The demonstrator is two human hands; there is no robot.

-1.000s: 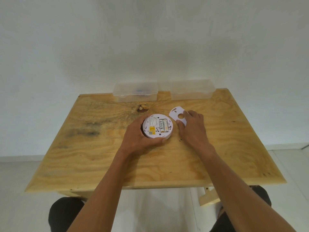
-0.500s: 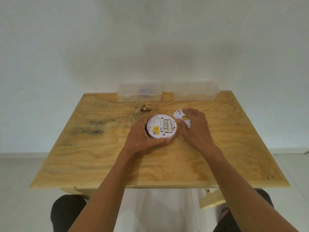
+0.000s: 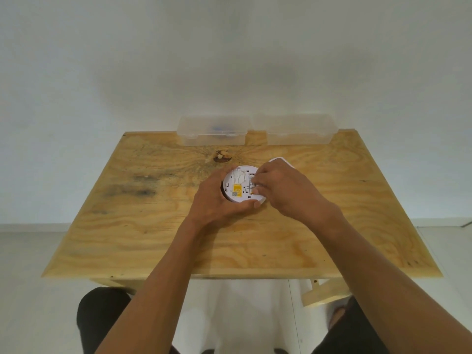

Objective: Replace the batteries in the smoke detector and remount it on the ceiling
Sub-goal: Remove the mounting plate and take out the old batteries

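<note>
The round white smoke detector (image 3: 237, 186) lies back-up on the wooden table (image 3: 153, 226), showing a yellow label and an open battery bay. My left hand (image 3: 217, 200) cups its left and near rim. My right hand (image 3: 283, 190) reaches over its right side. The thumb and fingertips pinch down on the batteries (image 3: 251, 185) in the bay, which are mostly hidden. Only an edge of the white mounting plate (image 3: 279, 159) shows, flat on the table behind my right hand.
Two clear plastic lidded boxes stand at the table's far edge, the left one (image 3: 213, 132) with something blue inside and the right one (image 3: 298, 131). A dark knot (image 3: 222, 157) marks the wood behind the detector. My knees show below the near edge.
My right hand has left the mounting plate and moved left onto the detector's battery bay, covering the batteries. My left hand keeps its hold on the detector.
</note>
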